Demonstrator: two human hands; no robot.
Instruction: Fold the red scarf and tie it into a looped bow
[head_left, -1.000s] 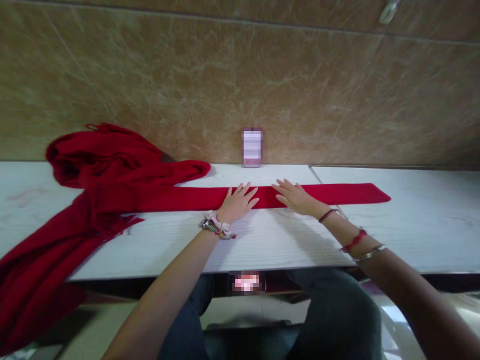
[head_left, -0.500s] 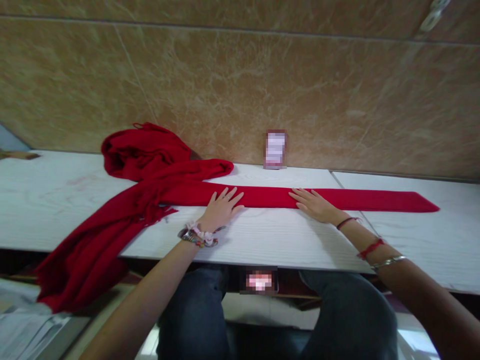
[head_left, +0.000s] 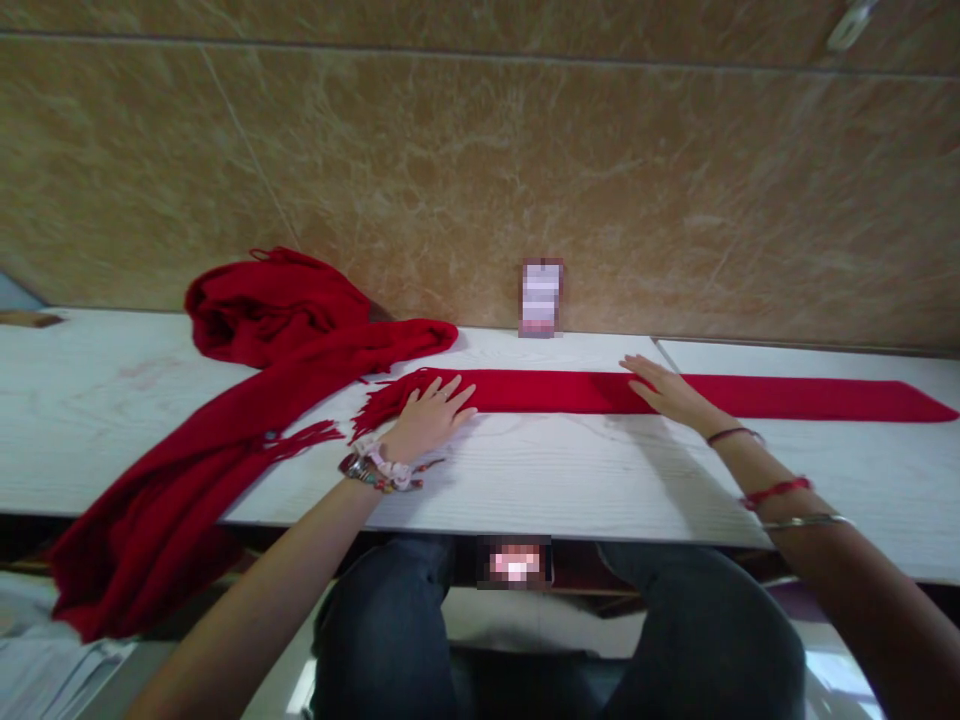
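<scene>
A red scarf [head_left: 547,392], folded into a long narrow strip, lies across the white table. Its fringed end is at the left; the pointed end reaches the right edge of the view. My left hand [head_left: 435,412] lies flat on the strip near the fringe, fingers spread. Farther right, my right hand [head_left: 669,390] rests on the strip with its fingers stretched out and apart. Left of the strip is a second, loose red scarf [head_left: 281,305], bunched at the back, with one length hanging over the table's front edge.
A brown marbled wall [head_left: 480,170] stands behind the white table [head_left: 525,470]. Against it leans a small blurred-out rectangular item [head_left: 541,298]. A wooden piece [head_left: 30,319] lies at the far left. Papers [head_left: 60,665] are below the table at lower left.
The folded strip has slid to the right, away from the loose scarf, and its fringed end now shows. My right hand has shifted right; my left stays near the same place.
</scene>
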